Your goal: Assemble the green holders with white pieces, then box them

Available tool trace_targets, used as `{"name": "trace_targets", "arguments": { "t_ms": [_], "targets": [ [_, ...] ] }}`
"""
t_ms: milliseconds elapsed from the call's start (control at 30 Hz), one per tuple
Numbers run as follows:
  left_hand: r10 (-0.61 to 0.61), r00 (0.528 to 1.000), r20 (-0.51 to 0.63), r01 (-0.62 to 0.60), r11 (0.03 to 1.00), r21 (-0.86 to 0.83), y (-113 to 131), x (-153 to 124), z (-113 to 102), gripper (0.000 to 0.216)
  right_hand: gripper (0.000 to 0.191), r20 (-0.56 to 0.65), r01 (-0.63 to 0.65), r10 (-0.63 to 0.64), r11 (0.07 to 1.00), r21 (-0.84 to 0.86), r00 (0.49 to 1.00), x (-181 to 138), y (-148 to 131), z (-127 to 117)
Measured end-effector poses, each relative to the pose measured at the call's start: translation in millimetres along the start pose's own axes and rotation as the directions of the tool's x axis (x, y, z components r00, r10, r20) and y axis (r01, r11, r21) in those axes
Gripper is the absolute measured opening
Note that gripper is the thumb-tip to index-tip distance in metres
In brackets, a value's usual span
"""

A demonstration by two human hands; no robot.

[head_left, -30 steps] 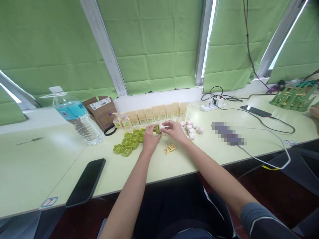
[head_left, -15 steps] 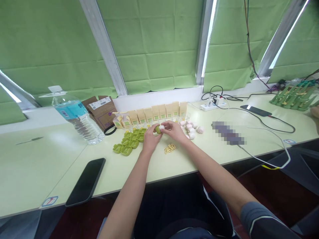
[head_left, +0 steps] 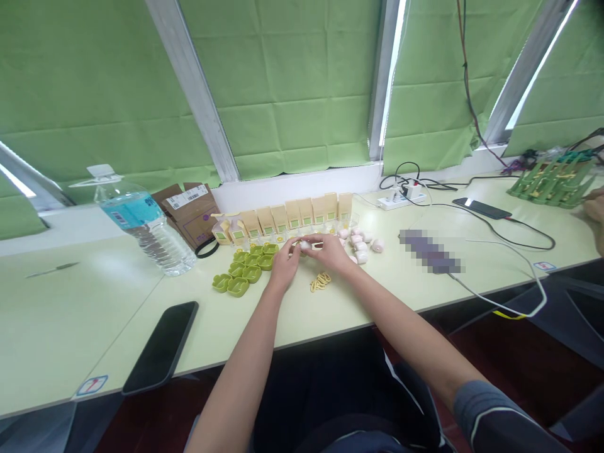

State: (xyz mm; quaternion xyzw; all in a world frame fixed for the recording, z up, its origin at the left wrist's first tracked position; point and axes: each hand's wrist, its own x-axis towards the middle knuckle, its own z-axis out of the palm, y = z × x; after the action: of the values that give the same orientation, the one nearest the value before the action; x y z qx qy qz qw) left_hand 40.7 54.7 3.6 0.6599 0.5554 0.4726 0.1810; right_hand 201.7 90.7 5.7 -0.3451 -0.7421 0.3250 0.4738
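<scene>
My left hand (head_left: 284, 264) and my right hand (head_left: 331, 253) meet above the table, both closed, their fingertips around a small white piece (head_left: 306, 245). The fingers hide most of it, and a green part seen with it before does not show now. Left of my left hand, several green, shaped cups (head_left: 251, 273) sit in rows. A small pile of pale yellow loops (head_left: 321, 282) lies below my hands. Several white and pinkish rounded pieces (head_left: 361, 257) are clustered beyond my right wrist.
A row of small cream boxes (head_left: 280, 218) stands behind my hands. To the left are a large water bottle (head_left: 153, 229), a cardboard box (head_left: 191, 217) and a black phone (head_left: 162, 346). A power strip (head_left: 401, 200) and cables lie at the right, with another person's hand (head_left: 595, 204) at the edge.
The green part that showed in my left fingers is now out of sight, and the white piece sits between both hands' fingertips. The whole view has shifted slightly.
</scene>
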Motion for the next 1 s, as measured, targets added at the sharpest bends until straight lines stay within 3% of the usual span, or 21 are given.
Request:
{"name": "trace_targets", "arguments": {
  "t_ms": [267,767,1000],
  "targets": [
    [-0.009,1.000,-0.012,0.008,0.997,-0.082,-6,3,-1,0.029,0.028,-0.013,0.055,-0.056,0.998,-0.037,0.998,0,5,3],
    [0.026,1.000,0.018,-0.025,0.999,-0.041,-23,9,5,0.035,0.026,0.001,0.115,-0.117,0.978,-0.175,0.993,-3,-2,3],
    [-0.002,1.000,0.012,0.001,0.999,0.038,-18,6,6,0.036,0.019,0.009,0.091,-0.091,0.970,-0.227,0.996,-2,-1,5]
  ]
}}
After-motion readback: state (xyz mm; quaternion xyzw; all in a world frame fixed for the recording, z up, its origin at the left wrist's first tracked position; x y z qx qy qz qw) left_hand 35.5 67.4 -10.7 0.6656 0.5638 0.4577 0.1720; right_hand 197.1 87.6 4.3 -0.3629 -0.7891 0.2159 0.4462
